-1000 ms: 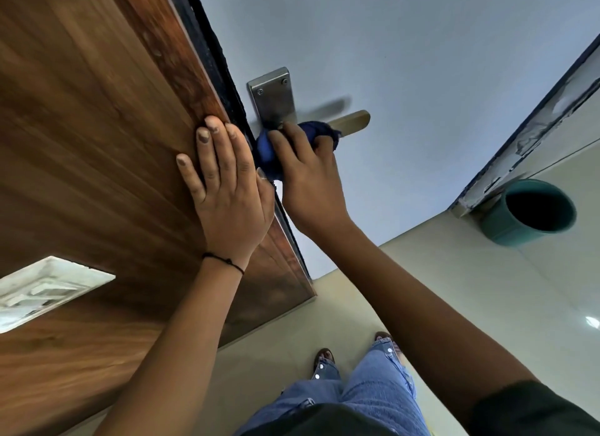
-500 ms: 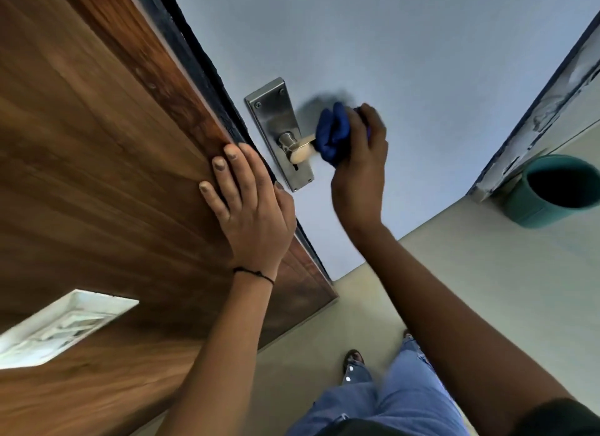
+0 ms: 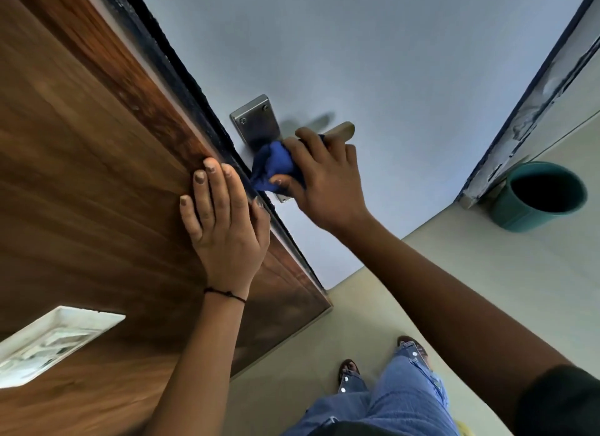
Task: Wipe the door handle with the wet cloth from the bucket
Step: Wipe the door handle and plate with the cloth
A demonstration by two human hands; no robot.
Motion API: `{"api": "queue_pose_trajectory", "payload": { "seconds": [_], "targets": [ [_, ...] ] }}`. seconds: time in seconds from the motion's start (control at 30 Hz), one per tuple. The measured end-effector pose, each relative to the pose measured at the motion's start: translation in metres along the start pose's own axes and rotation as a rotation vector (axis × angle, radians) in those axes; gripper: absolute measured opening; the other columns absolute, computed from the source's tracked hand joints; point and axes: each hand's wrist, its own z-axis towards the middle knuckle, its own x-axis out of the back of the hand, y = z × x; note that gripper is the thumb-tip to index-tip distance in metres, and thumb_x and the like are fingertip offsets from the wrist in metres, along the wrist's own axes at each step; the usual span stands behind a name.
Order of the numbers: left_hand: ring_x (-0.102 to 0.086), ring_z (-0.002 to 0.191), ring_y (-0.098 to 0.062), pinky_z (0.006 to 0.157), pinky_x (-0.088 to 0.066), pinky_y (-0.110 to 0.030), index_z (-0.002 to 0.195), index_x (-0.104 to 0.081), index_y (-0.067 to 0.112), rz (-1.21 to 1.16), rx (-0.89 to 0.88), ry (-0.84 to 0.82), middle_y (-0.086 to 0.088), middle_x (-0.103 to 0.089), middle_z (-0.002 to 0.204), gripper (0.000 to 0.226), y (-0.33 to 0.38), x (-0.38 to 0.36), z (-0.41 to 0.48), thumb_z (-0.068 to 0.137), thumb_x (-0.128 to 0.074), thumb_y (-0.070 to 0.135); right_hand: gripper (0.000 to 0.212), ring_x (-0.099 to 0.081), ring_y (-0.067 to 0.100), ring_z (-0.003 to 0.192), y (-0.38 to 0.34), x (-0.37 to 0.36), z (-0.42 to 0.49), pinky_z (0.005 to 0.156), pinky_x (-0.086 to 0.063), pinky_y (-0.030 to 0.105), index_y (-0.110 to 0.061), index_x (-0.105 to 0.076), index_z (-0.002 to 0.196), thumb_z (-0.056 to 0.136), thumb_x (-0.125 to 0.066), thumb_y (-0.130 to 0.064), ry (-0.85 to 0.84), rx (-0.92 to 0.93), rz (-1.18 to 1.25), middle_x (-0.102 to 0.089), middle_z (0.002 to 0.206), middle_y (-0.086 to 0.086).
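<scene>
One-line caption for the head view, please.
Right hand rubs a blue cloth along the door handle; left hand braces the wooden door.

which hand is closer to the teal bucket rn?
Right. The right hand is on the door handle with the blue cloth, on the side of the teal bucket but well apart from it. The left hand lies flat on the wooden door, farther away.

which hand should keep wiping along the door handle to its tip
Right. The right hand already grips the blue cloth around the door handle; the left hand lies flat on the wooden door.
</scene>
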Motion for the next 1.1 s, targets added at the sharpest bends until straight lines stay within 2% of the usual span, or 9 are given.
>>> {"api": "queue_pose_trajectory", "payload": {
  "seconds": [0.17,0.3,0.47,0.57,0.7,0.8,0.9,1.03,1.1],
  "targets": [
    [0.016,0.146,-0.016,0.118,0.006,-0.037,0.150,0.005,0.009,0.039,-0.017,-0.009,-0.015,-0.003,0.156,0.083,-0.002,-0.003,0.001,0.092,-0.050,0.033,0.041,-0.048,0.034,0.101,0.032,0.011,0.021,0.081,-0.037,0.040,-0.011,-0.064,0.104,0.091,-0.041,-0.042,0.068,-0.369,0.239,-0.063,0.114,0.009],
    [0.018,0.145,-0.017,0.118,0.007,-0.038,0.150,0.006,0.008,0.059,0.005,-0.006,-0.004,0.023,0.156,0.084,0.001,-0.005,0.001,0.092,-0.049,0.031,0.031,-0.053,0.023,0.084,0.052,0.013,0.029,0.076,-0.044,0.035,-0.011,-0.057,0.092,0.100,-0.038,-0.034,-0.006,-0.781,0.804,-0.057,0.087,0.006],
    [0.017,0.145,-0.017,0.118,0.008,-0.039,0.150,0.006,0.007,0.041,-0.001,0.007,-0.006,0.021,0.157,0.084,0.003,-0.005,0.003,0.091,-0.049,0.030,0.030,-0.061,0.017,0.082,0.029,0.003,0.021,0.078,-0.052,0.033,-0.012,-0.060,0.103,0.102,-0.038,-0.033,0.216,-1.177,1.733,-0.064,0.091,0.004],
    [0.018,0.145,-0.017,0.117,0.008,-0.039,0.150,0.005,0.006,0.034,0.009,0.006,-0.019,-0.004,0.155,0.083,0.002,-0.005,0.001,0.091,-0.049,0.029,0.031,-0.059,0.027,0.111,0.003,-0.006,0.013,0.106,-0.044,0.042,-0.005,-0.057,0.112,0.101,-0.040,-0.029,0.345,-1.298,2.145,-0.061,0.107,0.009],
    [0.019,0.145,-0.017,0.117,0.009,-0.039,0.149,0.007,0.005,0.019,0.001,0.004,-0.020,-0.019,0.145,0.081,0.002,-0.005,0.001,0.091,-0.046,0.027,0.049,-0.051,0.028,0.128,-0.051,-0.022,-0.011,0.105,-0.044,0.045,-0.005,-0.044,0.137,0.098,-0.045,-0.035,0.092,-1.451,2.401,-0.058,0.126,0.010],
    [0.020,0.145,-0.017,0.117,0.011,-0.039,0.149,0.008,0.005,0.011,-0.008,-0.024,-0.021,-0.016,0.146,0.081,0.001,-0.003,0.000,0.091,-0.045,0.028,0.047,-0.059,0.029,0.114,-0.066,-0.027,-0.020,0.086,-0.055,0.041,-0.008,-0.041,0.139,0.098,-0.045,-0.032,-0.032,-1.538,2.484,-0.058,0.126,0.013],
    [0.019,0.145,-0.018,0.117,0.010,-0.039,0.149,0.006,0.005,0.017,-0.008,-0.026,-0.021,-0.017,0.146,0.080,0.001,-0.003,-0.001,0.091,-0.045,0.027,0.044,-0.061,0.028,0.105,-0.050,-0.022,-0.015,0.069,-0.060,0.039,-0.005,-0.041,0.140,0.101,-0.040,-0.025,0.066,-1.475,2.327,-0.056,0.127,0.013],
    [0.019,0.145,-0.016,0.117,0.009,-0.039,0.149,0.006,0.006,-0.012,-0.012,-0.014,-0.021,-0.017,0.146,0.076,0.003,-0.002,0.002,0.092,-0.040,0.024,0.042,-0.058,0.030,0.118,-0.017,-0.007,-0.001,0.098,-0.049,0.042,0.002,-0.042,0.138,0.103,-0.036,-0.020,0.260,-1.295,2.160,-0.057,0.131,0.015],
    [0.019,0.145,-0.016,0.117,0.010,-0.038,0.149,0.006,0.005,-0.031,-0.012,-0.014,-0.021,-0.016,0.146,0.074,0.002,-0.001,0.001,0.092,-0.037,0.023,0.040,-0.063,0.026,0.106,-0.027,-0.009,-0.008,0.101,-0.047,0.041,0.002,-0.047,0.132,0.102,-0.038,-0.023,0.175,-1.249,1.959,-0.063,0.116,0.012]
  ]
}}
